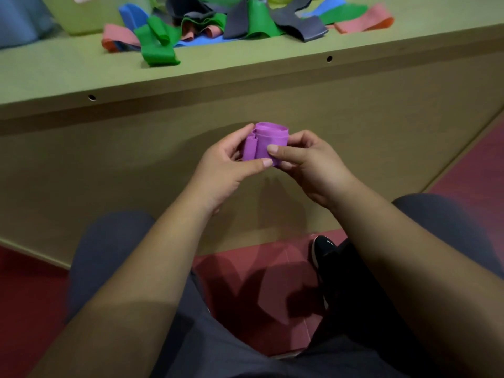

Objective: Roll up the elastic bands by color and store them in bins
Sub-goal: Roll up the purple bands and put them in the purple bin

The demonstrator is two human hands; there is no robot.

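A purple elastic band [266, 140], rolled into a short fat coil, is held in front of the table's side panel. My left hand [226, 170] grips its left side, thumb along the lower edge. My right hand [308, 162] pinches its right side, thumb pressed on the front. On the tabletop at the far edge lies a loose pile of unrolled bands: green [158, 47], grey [300, 25], blue [131, 15] and pink [365, 20]. A pale yellow-green bin [81, 17] stands at the back left of the pile.
The tan table [245, 61] has a raised front edge and a tall side panel facing me. A blue container [19, 23] is at the far left. My knees in dark trousers and a black shoe [324, 252] are over the red floor.
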